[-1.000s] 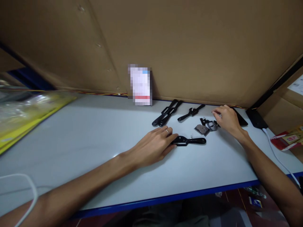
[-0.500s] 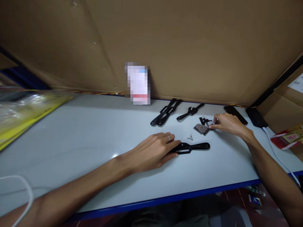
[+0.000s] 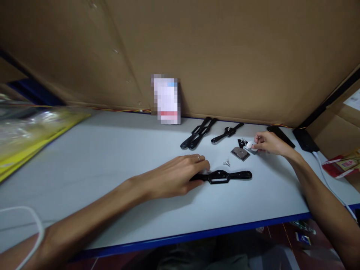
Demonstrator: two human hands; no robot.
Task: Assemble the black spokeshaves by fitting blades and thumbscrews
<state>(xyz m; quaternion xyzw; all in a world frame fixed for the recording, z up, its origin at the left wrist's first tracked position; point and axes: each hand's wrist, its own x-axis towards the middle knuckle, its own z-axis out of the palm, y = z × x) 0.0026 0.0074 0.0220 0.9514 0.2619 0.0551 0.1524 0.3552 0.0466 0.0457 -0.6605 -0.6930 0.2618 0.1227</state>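
A black spokeshave body [image 3: 219,176] lies on the table in front of me, its left handle under the curled fingers of my left hand [image 3: 182,172]. To the right, my right hand [image 3: 270,143] pinches a shiny flat metal blade [image 3: 251,146] between thumb and fingers, just above the tabletop. Beside it are a grey flat blade stack [image 3: 240,153] and small black metal parts [image 3: 241,143] with screws. Small silver screws [image 3: 226,162] sit between the blades and the spokeshave body.
Two spokeshave bodies [image 3: 199,133] lie crossed at the back, with another spokeshave [image 3: 227,132] carrying a screw beside them. A blurred card [image 3: 167,101] leans on the cardboard wall [image 3: 225,56]. Black devices [image 3: 305,140] are at right, plastic-wrapped yellow packs [image 3: 42,138] at left.
My left hand has slid left along the spokeshave, uncovering its middle. My right hand has drawn the shiny blade slightly up and right, away from the grey blades.
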